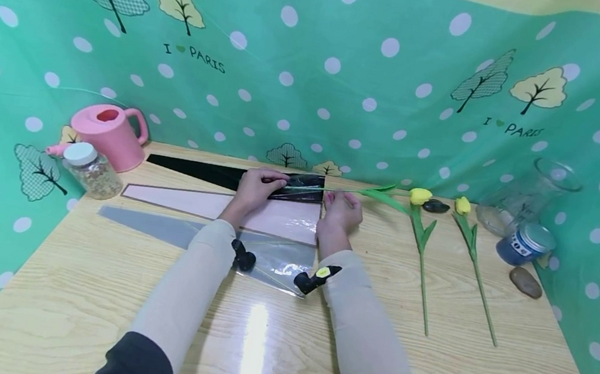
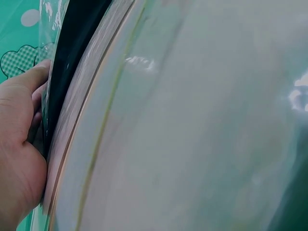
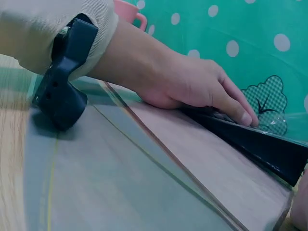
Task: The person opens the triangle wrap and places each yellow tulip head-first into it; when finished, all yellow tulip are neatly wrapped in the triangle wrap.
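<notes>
In the head view, a green-stemmed tulip (image 1: 381,196) lies crosswise, its stem running over the wide end of a black flower sleeve (image 1: 194,168). My left hand (image 1: 255,192) holds that sleeve, thumb on top near the clear film; the left wrist view shows the hand (image 2: 21,125) along its edge. By the sleeve's mouth, my right hand (image 1: 340,214) pinches the tulip's stem with curled fingers. Whether the stem is inside the film is hard to tell. Below are a pale pink sleeve (image 1: 179,198) and a greyish clear sleeve (image 1: 147,224), under my forearms.
Two yellow tulips (image 1: 421,272) (image 1: 482,293) lie to the right. Beyond them stand a glass vase (image 1: 533,186) and a blue jar (image 1: 525,245), near a brown stone (image 1: 525,282) and a black stone (image 1: 436,206). A pink watering can (image 1: 113,137) and a lidded jar (image 1: 94,172) stand left.
</notes>
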Motion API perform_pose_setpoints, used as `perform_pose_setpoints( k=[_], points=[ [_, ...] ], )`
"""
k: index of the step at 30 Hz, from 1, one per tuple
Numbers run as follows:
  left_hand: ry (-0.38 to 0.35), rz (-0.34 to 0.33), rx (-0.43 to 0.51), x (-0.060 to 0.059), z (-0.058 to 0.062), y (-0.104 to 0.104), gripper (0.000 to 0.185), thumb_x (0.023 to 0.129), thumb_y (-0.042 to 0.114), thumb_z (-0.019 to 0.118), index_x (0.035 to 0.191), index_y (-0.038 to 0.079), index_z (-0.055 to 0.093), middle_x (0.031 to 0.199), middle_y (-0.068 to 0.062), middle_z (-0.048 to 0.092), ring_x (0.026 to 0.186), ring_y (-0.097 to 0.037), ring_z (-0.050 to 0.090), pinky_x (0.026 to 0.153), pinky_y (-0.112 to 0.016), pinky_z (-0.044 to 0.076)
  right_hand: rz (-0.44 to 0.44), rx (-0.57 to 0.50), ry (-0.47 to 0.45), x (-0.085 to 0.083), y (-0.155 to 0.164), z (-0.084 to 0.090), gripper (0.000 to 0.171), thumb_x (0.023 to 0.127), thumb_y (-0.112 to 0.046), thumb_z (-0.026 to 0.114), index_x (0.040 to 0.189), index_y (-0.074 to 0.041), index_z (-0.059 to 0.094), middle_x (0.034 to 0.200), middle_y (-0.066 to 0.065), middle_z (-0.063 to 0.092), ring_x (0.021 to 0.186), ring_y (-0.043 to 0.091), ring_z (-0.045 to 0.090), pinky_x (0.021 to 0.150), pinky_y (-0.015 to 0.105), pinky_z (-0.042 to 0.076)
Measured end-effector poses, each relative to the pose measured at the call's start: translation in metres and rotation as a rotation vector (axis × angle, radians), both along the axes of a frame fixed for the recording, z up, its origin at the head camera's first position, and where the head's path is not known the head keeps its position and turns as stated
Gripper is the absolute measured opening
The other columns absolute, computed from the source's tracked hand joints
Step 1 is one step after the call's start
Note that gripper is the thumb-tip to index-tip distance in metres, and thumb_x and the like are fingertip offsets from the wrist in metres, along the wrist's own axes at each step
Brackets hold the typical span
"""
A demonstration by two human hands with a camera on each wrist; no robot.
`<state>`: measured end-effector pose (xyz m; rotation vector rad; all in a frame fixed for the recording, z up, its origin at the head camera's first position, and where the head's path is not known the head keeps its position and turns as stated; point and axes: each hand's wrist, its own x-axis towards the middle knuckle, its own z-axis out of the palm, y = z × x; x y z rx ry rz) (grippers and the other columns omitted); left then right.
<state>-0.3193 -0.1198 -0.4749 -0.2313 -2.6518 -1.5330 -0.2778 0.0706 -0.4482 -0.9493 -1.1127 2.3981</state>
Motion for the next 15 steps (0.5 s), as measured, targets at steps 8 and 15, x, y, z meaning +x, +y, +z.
perform_pose_setpoints(
  k=[8, 15],
  points=[
    [0.008, -0.012, 0.010, 0.0014, 0.0007, -0.0006, 0.019, 0.098, 0.027, 0.073, 0.113, 0.019, 0.081, 0.126, -0.004, 0.075, 0.128, -0.024, 0.064, 0.112, -0.042, 0.049, -0.004, -0.015, 0.001, -0.0006, -0.0035, 0.0000, 0.011, 0.092, 0.005, 0.070, 0.096, -0.003, 0.063, 0.107, 0.023, 0.071, 0.091, 0.026, 0.075, 0.083, 0.027, 0.064],
    [0.019, -0.011, -0.002, 0.0023, 0.0006, -0.0002, 0.019, 0.098, 0.026, 0.074, 0.113, 0.018, 0.081, 0.126, -0.005, 0.075, 0.129, -0.025, 0.064, 0.114, -0.042, 0.048, 0.025, -0.043, 0.010, 0.0011, 0.0026, -0.0007, 0.015, 0.091, 0.005, 0.071, 0.104, 0.000, 0.065, 0.118, 0.026, 0.070, 0.112, 0.037, 0.072, 0.087, 0.029, 0.063]
  ],
)
